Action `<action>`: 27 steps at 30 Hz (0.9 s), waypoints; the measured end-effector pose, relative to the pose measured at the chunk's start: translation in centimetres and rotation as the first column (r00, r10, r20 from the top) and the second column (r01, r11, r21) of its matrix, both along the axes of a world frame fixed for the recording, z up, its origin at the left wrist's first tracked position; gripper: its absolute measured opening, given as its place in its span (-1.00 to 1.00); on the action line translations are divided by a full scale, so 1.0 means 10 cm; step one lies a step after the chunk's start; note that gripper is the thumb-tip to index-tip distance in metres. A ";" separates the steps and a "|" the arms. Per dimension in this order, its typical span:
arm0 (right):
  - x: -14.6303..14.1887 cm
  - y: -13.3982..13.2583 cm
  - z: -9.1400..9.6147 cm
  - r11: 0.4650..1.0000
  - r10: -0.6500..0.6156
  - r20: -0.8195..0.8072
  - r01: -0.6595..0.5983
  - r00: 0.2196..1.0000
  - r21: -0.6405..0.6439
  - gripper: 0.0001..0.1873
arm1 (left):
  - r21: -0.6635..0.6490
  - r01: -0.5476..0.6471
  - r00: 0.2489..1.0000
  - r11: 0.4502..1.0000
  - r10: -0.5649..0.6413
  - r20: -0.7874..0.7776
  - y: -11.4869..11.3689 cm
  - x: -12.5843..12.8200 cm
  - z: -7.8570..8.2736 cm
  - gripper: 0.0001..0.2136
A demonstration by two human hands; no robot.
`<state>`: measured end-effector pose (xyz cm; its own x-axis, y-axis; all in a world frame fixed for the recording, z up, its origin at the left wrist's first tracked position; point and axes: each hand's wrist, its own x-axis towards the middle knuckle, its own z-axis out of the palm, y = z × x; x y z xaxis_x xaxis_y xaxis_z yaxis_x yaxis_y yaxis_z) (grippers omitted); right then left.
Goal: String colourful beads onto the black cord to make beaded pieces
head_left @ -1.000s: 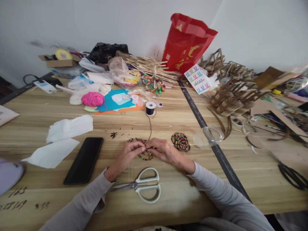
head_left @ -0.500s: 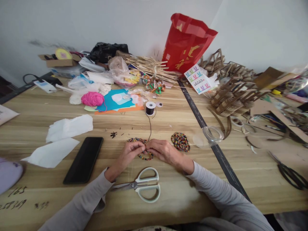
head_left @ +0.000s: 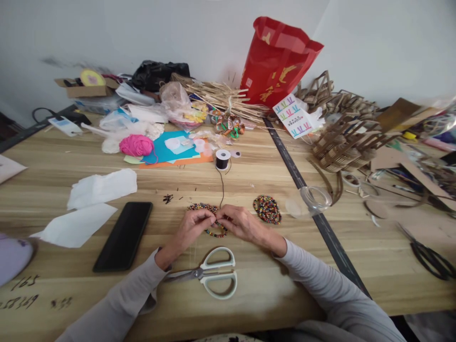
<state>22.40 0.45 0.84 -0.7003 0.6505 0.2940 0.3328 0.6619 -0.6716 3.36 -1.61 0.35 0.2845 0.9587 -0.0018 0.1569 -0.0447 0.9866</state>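
Note:
My left hand (head_left: 188,229) is closed in a pinch over a string of small multicoloured beads (head_left: 217,234). Facing it, my right hand (head_left: 242,224) pinches too, its fingertips almost against the left ones. A thin black cord (head_left: 223,186) runs from a white spool (head_left: 222,160) down to the right fingertips, where its end is hidden. Loops of beads show beyond the left fingers and below both hands. To the right of my right hand lies a coiled heap of similar beads (head_left: 267,209). White-handled scissors (head_left: 218,273) rest in front of the hands.
On the left lie a black phone (head_left: 123,236) and white paper sheets (head_left: 102,188). Short black cord scraps (head_left: 168,199) sit beyond my left hand. Farther back are pink yarn (head_left: 137,145), a red bag (head_left: 280,61) and woven baskets (head_left: 342,142). Black scissors (head_left: 431,259) lie at the right.
Both hands keep nearly the same place and pinch. The right fingers have shifted very slightly. The beads, spool and scissors look unmoved.

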 end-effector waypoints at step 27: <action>-0.02 0.02 0.04 0.894 -0.122 -0.021 0.100 0.992 -0.436 -0.92 | 0.189 -0.052 0.991 0.981 0.074 -0.113 -0.04 0.05 -0.15 -0.94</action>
<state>22.20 0.65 1.22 -0.6086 0.7935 -0.0042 0.3481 0.2622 -0.9001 3.82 -2.03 -1.18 0.2318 0.9615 0.1473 0.2811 -0.2112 0.9362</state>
